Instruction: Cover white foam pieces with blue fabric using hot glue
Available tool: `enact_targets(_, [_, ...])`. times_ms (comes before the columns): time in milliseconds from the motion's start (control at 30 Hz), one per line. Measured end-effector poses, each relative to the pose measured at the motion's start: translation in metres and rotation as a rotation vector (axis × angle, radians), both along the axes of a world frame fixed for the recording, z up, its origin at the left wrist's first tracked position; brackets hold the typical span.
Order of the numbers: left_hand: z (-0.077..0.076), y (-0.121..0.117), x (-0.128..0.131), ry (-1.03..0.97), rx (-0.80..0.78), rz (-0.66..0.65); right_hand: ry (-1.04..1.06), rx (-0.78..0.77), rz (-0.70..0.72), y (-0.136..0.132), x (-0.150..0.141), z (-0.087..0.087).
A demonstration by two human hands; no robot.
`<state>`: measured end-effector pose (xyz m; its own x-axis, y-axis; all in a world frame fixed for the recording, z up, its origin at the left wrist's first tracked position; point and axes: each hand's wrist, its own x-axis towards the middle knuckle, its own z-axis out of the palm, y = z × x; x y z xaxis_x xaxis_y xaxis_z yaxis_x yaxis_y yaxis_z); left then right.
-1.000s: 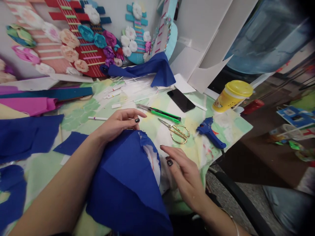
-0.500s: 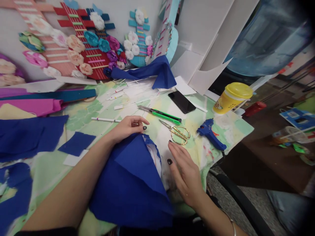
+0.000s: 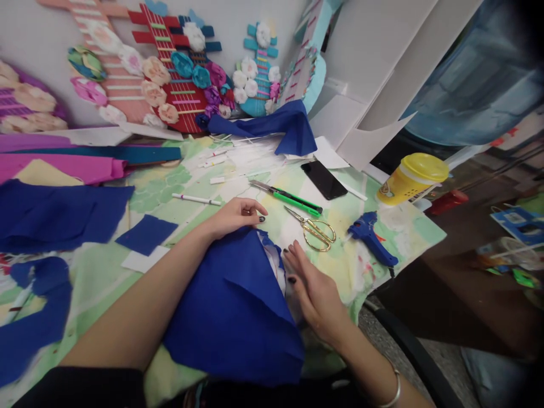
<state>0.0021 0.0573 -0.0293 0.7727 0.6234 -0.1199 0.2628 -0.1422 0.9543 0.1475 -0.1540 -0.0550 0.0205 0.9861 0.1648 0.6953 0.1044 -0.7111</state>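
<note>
A large blue sheet (image 3: 238,306), paper or cloth, is folded over a white piece (image 3: 279,276) that shows along its ragged right edge. My left hand (image 3: 236,219) is at the top of the blue sheet, fingers curled and thumb close to its upper corner. The grip under the palm is partly hidden. Beside the right edge, my right hand (image 3: 317,294) is open, with fingers stretched out and fingertips close to the white piece. Beyond the hands lie gold-handled scissors (image 3: 317,233) and a green box cutter (image 3: 293,199). A blue glue gun (image 3: 373,238) rests farther right.
A black phone (image 3: 323,179) and a yellow-lidded cup (image 3: 413,178) stand toward the back right. Blue scraps (image 3: 147,233) and larger blue sheets (image 3: 63,218) lie left. Flower-decorated guitar shapes (image 3: 182,93) lean on the wall. A white marker (image 3: 196,199) lies behind my left hand.
The camera view has shifted, so the table things appear farther right. My right hand has come closer to the ragged edge of the blue sheet. My left hand stays at its top.
</note>
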Motion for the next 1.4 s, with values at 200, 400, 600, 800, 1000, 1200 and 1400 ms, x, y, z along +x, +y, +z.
enact_targets(200, [-0.002, 0.001, -0.001, -0.020, 0.005, 0.003, -0.002, -0.074, 0.133, 0.016, 0.000, 0.009])
enact_targets(400, [-0.001, 0.001, 0.000, 0.011, 0.057, -0.035, -0.160, -0.036, 0.228, 0.022, 0.006, 0.012])
enact_targets(600, [-0.003, 0.002, -0.002, 0.007, 0.065, -0.036, 0.105, -0.055, 0.161, 0.040, 0.019, 0.018])
enact_targets(800, [-0.005, 0.003, -0.001, -0.026, 0.047, -0.036, -0.065, -0.059, 0.355, 0.057, 0.007, 0.019])
enact_targets(1000, [-0.002, 0.002, -0.001, -0.036, 0.004, -0.049, -0.234, -0.063, 0.412, 0.058, 0.013, 0.024])
enact_targets(1200, [-0.004, 0.002, -0.002, -0.035, -0.006, -0.032, -0.099, -0.038, 0.365, 0.049, 0.015, 0.023])
enact_targets(1400, [-0.004, 0.002, -0.002, -0.023, 0.009, -0.055, -0.144, -0.052, 0.368, 0.047, 0.006, 0.023])
